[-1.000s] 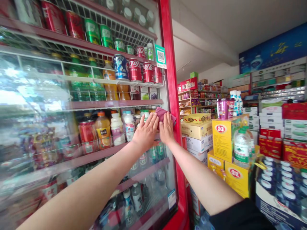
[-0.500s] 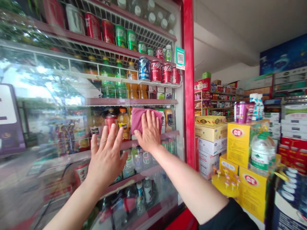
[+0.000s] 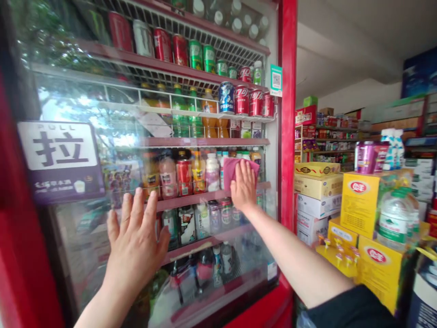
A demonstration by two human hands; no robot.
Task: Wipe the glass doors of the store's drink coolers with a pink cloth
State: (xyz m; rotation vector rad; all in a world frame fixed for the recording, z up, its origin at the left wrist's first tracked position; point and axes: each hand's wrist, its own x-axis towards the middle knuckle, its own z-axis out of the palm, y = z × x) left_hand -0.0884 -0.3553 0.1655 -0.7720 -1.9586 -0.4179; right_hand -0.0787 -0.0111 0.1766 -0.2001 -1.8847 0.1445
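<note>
My right hand (image 3: 244,187) lies over a pink cloth (image 3: 229,171), holding it against the glass door (image 3: 112,237) of a drinks fridge. Behind the glass near it stand a white-and-purple bottle (image 3: 212,173) and several other bottles. My left hand (image 3: 136,237) is raised in front of the lower left part of the glass, palm forward, fingers spread and holding nothing. Whether that palm touches the glass I cannot tell. Up and to its left is a purple-and-white PULL sign (image 3: 61,159) on the door.
A red fridge frame (image 3: 288,136) edges the glass, with a QR-code sticker (image 3: 276,80) beside it. To the right stand stacked yellow boxes (image 3: 359,200), a large water bottle (image 3: 394,218) and pale cartons (image 3: 317,189). Shop shelves are further back. Trees reflect in the glass.
My right hand and the cloth have slid right along the glass. My left hand has moved left, farther from the right. The view has swung left, bringing the whole PULL sign in.
</note>
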